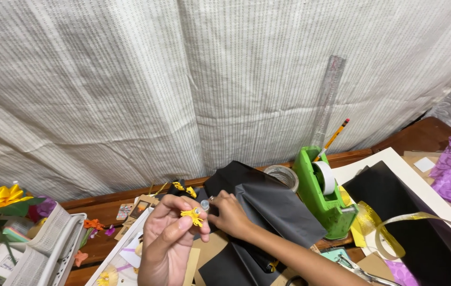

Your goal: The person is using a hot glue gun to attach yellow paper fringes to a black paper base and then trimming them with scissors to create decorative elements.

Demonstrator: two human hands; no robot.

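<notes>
Above the cluttered wooden bench [103, 209], left hand [168, 243] pinches a small yellow paper flower [192, 215] between thumb and forefinger, right hand [231, 213] closes fingertips on a tiny clear bead-like piece [205, 204] just beside it, over crumpled black paper sheet [273, 206].

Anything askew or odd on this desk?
Clear ruler and pencil lean against the curtain behind the green tape dispenser. Gold ribbon trails loose over the black sheet. Nothing looks damaged.
</notes>
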